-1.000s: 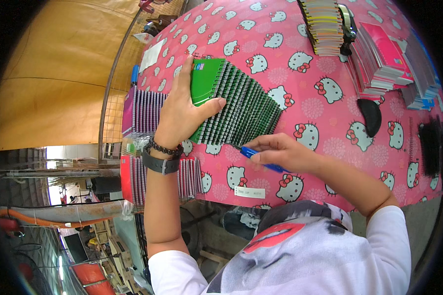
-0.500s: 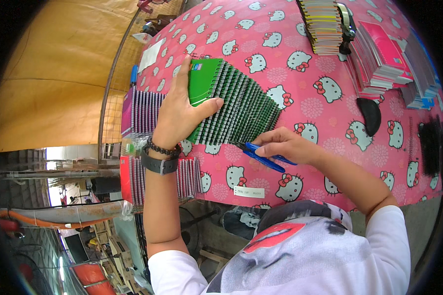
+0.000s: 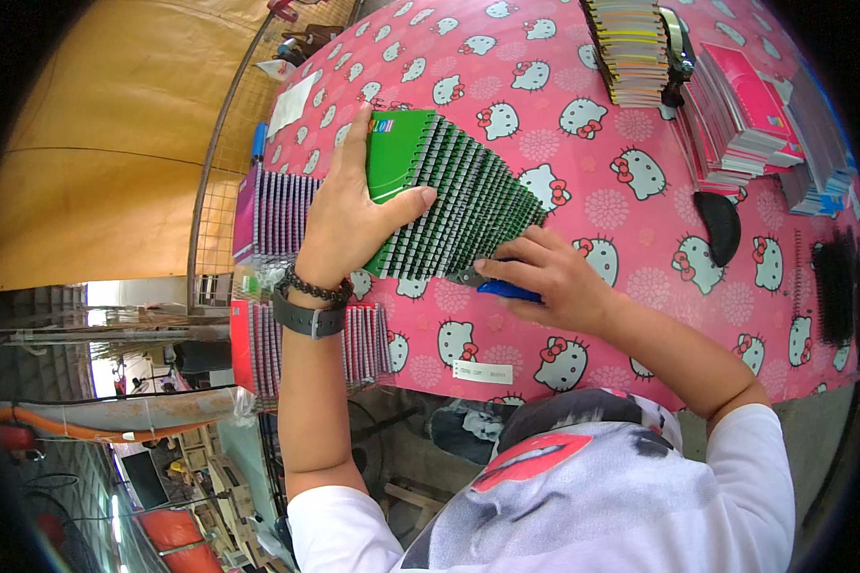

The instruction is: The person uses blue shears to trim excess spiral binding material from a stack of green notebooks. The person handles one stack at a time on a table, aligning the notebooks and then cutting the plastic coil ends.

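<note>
A fanned stack of green spiral notebooks (image 3: 459, 196) lies on a table with a pink cartoon-cat cloth (image 3: 583, 143). My left hand (image 3: 349, 215) presses flat on the top green cover at the stack's left end, thumb across the spirals. My right hand (image 3: 545, 277) grips a blue-handled tool (image 3: 506, 288), its metal tip touching the lower edge of the fanned spirals. A watch and bead bracelet sit on my left wrist.
Purple-covered notebook stacks (image 3: 277, 205) and red-covered ones (image 3: 287, 339) stand at the table's left edge. More notebook piles (image 3: 631, 48), (image 3: 745, 110) sit at the far right, with a black oval object (image 3: 717, 224) and dark spiral coils (image 3: 836, 282). A white label (image 3: 481, 372) hangs on the front edge.
My right hand with the blue tool has moved up and left from the cloth to the lower edge of the green stack. My left hand stayed put.
</note>
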Demonstrator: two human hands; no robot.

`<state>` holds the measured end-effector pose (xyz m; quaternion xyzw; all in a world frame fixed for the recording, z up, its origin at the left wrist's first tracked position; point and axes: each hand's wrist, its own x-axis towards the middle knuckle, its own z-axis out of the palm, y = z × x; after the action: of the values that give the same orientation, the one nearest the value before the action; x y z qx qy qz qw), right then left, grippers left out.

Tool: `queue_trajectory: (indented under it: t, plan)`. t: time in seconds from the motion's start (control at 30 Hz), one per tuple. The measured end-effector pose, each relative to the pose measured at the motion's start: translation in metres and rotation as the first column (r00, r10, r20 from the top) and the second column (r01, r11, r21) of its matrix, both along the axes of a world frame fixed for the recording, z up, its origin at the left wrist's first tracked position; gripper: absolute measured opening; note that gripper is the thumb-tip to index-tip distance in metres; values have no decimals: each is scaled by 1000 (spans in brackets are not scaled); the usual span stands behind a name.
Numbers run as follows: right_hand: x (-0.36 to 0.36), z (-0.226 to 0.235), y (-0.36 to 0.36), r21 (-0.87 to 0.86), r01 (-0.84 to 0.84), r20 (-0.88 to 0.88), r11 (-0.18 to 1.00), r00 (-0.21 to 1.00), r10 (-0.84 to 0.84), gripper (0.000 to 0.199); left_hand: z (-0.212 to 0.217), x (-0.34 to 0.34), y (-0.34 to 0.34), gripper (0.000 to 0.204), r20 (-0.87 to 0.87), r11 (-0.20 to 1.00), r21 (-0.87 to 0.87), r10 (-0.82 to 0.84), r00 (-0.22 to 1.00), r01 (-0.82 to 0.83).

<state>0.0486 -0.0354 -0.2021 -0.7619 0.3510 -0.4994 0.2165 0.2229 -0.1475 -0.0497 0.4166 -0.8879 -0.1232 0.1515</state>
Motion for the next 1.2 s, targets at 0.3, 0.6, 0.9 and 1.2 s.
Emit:
queue_trajectory:
  t: [0.3,0.6,0.9,1.2]
  plan:
    - [5,1,7,110,18,38,994,999,-23,41,0,3,-2,97,4,1000,11,10,1000,-11]
    - [-8,-12,-6,693,-628,611,354,772,175,35,2,-5,-2,96,21,999,6,-37,999,37]
    - [15,-22,26,25,246,-31,969,969,-246,44,-3,-5,3,83,-107,986,161,-15,994,32]
    - [16,-46,41,-91,345,-20,934,937,-348,41,-2,-3,3,83,-104,983,177,-23,994,41]
